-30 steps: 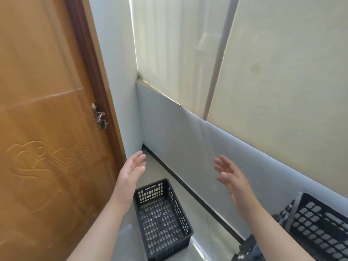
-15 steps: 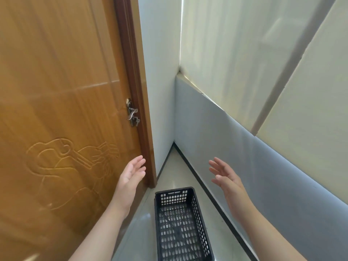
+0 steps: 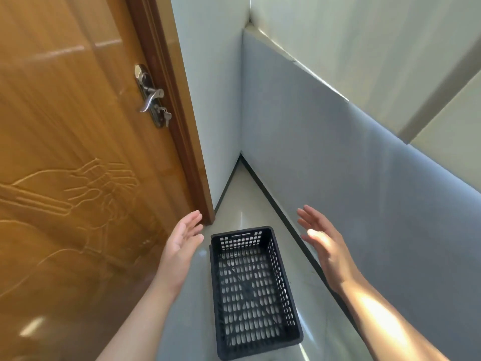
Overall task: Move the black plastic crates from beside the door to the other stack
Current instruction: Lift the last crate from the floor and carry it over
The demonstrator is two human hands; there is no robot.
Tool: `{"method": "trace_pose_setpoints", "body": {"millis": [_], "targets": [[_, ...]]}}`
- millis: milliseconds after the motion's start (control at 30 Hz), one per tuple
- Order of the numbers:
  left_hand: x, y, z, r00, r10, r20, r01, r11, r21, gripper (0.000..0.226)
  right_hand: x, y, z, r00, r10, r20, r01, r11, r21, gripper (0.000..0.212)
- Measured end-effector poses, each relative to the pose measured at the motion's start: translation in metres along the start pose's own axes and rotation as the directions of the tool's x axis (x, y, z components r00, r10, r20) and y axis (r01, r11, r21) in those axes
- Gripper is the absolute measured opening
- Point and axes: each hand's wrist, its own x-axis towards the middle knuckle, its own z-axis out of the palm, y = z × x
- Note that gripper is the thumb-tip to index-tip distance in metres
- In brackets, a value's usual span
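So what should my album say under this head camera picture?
Both open hands, left and right, reach toward a black crate.

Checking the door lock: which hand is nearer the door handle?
Left. The left hand is below the door handle, by the door; the right hand is across the crate.

above black crate (image 3: 252, 282): open, nothing over it | left: wooden door (image 3: 78, 178) near, left hand (image 3: 182, 243) fits between | right: grey wall (image 3: 377, 191) near, right hand (image 3: 325, 246) fits between
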Motion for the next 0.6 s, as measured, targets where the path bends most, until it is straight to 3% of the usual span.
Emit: {"method": "trace_pose_setpoints", "body": {"millis": [200,333,600], "targets": [[0.029,-0.127,0.015,0.997,-0.072,-0.01,0.072,0.997,-0.013,0.047,0.031,0.124,-0.005,0.995,0.087,-0.038,-0.088,0.996,-0.009,0.054],[0.045,-0.217,0.029,0.994,-0.105,-0.018,0.103,0.992,-0.067,0.059,0.048,0.215,-0.009,0.991,0.116,-0.06,-0.118,0.992,-0.036,0.054],[0.072,-0.385,0.057,0.994,-0.108,-0.009,0.106,0.988,-0.114,0.059,0.074,0.383,-0.03,0.984,0.152,-0.094,-0.16,0.984,-0.083,0.054]]}}
